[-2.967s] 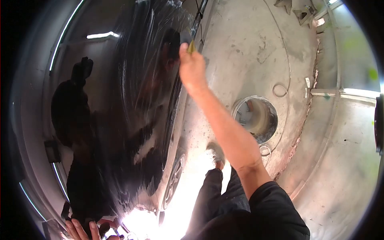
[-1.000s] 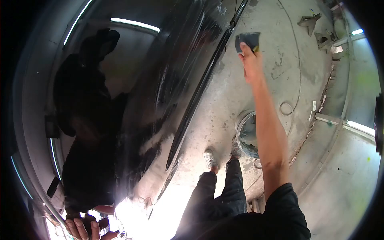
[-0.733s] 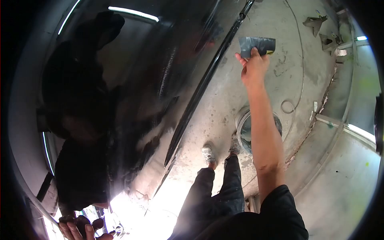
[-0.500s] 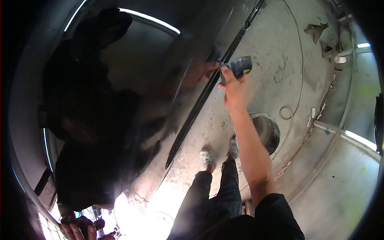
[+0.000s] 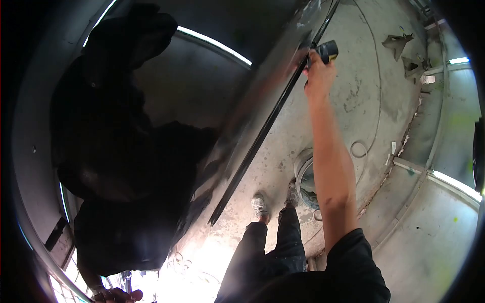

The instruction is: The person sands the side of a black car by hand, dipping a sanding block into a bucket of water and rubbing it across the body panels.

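My right hand (image 5: 320, 76) reaches up from the right with its fingers wrapped round a dark, blocky object (image 5: 329, 51) with a small yellow mark. It is beside the upper part of a long black edge strip (image 5: 262, 134) on a large glossy black panel (image 5: 189, 86). The panel mirrors a dark figure and, faintly, the reaching arm. At the bottom left, dark fingers show beside the panel's lower end; whether they are my left hand or its reflection, and what they hold, is unclear.
A round bucket (image 5: 306, 184) stands on the stained concrete floor (image 5: 353, 86) by my shoes (image 5: 260, 203). A thin cable (image 5: 379, 76) curls along the floor. Angular metal pieces (image 5: 397, 44) lie at the upper right, near a wall (image 5: 419, 222) with bright gaps.
My right hand has moved up and to the right along the strip with the dark object. The fingers at the bottom left show less clearly and lower in view.
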A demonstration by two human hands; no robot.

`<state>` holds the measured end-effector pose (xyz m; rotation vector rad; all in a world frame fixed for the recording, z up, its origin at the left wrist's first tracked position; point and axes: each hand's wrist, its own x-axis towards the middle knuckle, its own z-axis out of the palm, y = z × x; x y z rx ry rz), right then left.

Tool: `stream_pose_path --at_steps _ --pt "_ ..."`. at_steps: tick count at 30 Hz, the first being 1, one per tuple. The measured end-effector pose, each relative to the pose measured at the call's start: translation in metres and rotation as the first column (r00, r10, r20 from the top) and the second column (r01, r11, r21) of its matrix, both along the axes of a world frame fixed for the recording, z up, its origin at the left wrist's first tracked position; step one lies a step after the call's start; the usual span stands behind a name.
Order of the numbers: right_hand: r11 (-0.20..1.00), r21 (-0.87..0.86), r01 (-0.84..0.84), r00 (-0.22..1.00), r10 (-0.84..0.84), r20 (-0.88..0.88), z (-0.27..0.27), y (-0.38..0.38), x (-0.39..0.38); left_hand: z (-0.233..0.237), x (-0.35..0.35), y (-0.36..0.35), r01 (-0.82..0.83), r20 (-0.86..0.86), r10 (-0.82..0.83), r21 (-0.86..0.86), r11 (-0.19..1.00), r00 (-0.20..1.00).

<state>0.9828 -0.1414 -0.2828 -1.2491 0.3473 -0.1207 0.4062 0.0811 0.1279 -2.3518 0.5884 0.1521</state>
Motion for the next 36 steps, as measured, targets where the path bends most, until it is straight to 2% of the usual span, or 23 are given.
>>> stream_pose_path --at_steps 3,4,7,11,12,15,16,19,20,21,23,27,28,31,32,33,35,36 --pt "1.000 -0.002 -0.025 0.996 0.025 -0.083 -0.003 -0.001 -0.001 -0.001 0.014 -0.003 -0.008 0.001 0.008 -0.032 0.999 1.000" --pt "0.998 -0.039 -0.045 0.987 0.038 -0.159 0.011 -0.002 -0.017 -0.003 0.020 -0.004 -0.011 0.004 0.012 -0.036 0.999 1.000" --pt "0.998 0.062 -0.027 0.994 0.033 -0.105 0.017 0.002 -0.042 -0.003 0.035 -0.008 -0.023 0.014 0.023 -0.037 0.999 1.000" --pt "1.000 -0.008 0.001 1.000 -0.001 -0.022 0.001 -0.005 0.010 -0.002 0.042 -0.015 -0.040 0.014 0.041 -0.025 0.999 0.999" --pt "0.997 -0.047 0.055 0.997 -0.057 -0.044 -0.005 -0.002 0.019 -0.002 0.044 -0.015 -0.050 0.015 0.051 -0.027 0.998 0.999" --pt "0.994 -0.109 -0.010 0.996 0.000 -0.087 -0.013 -0.003 0.005 0.002 0.048 -0.018 -0.065 0.016 0.066 -0.033 0.997 0.998" --pt "0.999 -0.012 -0.049 0.987 0.047 -0.152 0.012 -0.003 -0.017 0.003 0.049 -0.020 -0.080 0.012 0.080 -0.037 0.996 0.997" --pt "0.996 -0.079 -0.036 0.998 0.031 -0.056 0.007 -0.002 -0.018 0.010 0.054 -0.031 -0.159 -0.033 0.158 -0.039 0.987 0.987" --pt "0.986 -0.163 0.025 0.998 -0.016 0.058 -0.012 -0.001 0.000 0.010 0.053 -0.032 -0.166 -0.036 0.165 -0.038 0.985 0.986" --pt "0.990 -0.137 0.030 0.999 -0.025 0.039 -0.017 -0.001 0.015 0.009 0.049 -0.031 -0.166 -0.027 0.165 -0.045 0.985 0.986" --pt "0.995 -0.089 0.044 0.999 -0.045 -0.002 -0.021 0.000 0.031 -0.001 0.028 -0.013 -0.060 0.056 0.063 -0.042 0.997 0.996" --pt "0.995 -0.095 -0.025 1.000 0.024 -0.017 -0.019 0.001 -0.005 -0.001 0.024 -0.003 0.043 0.080 -0.041 -0.028 0.999 0.996" --pt "1.000 0.014 -0.016 0.997 0.017 -0.075 -0.018 0.002 -0.009 0.001 0.026 -0.004 0.057 0.073 -0.056 -0.020 0.998 0.996" --pt "0.966 -0.250 0.062 0.996 -0.045 0.076 -0.012 0.000 0.016 0.005 0.020 -0.005 0.127 0.044 -0.130 0.068 0.990 0.991" --pt "0.988 -0.152 0.023 1.000 -0.022 0.011 -0.009 -0.003 0.023 0.007 0.008 0.000 0.172 0.037 -0.178 0.134 0.976 0.983" --pt "0.984 -0.176 0.028 1.000 -0.026 0.015 -0.014 -0.003 0.020 0.007 -0.004 0.007 0.219 0.029 -0.229 0.196 0.956 0.973" --pt "0.973 -0.226 0.042 0.999 -0.035 0.037 -0.024 -0.001 0.019 0.010 -0.039 0.013 0.063 0.014 -0.064 0.084 0.995 0.998" --pt "0.930 -0.365 -0.042 0.997 0.013 -0.080 -0.027 -0.005 0.009 0.010 -0.061 0.015 -0.017 0.007 0.017 0.030 0.999 1.000"
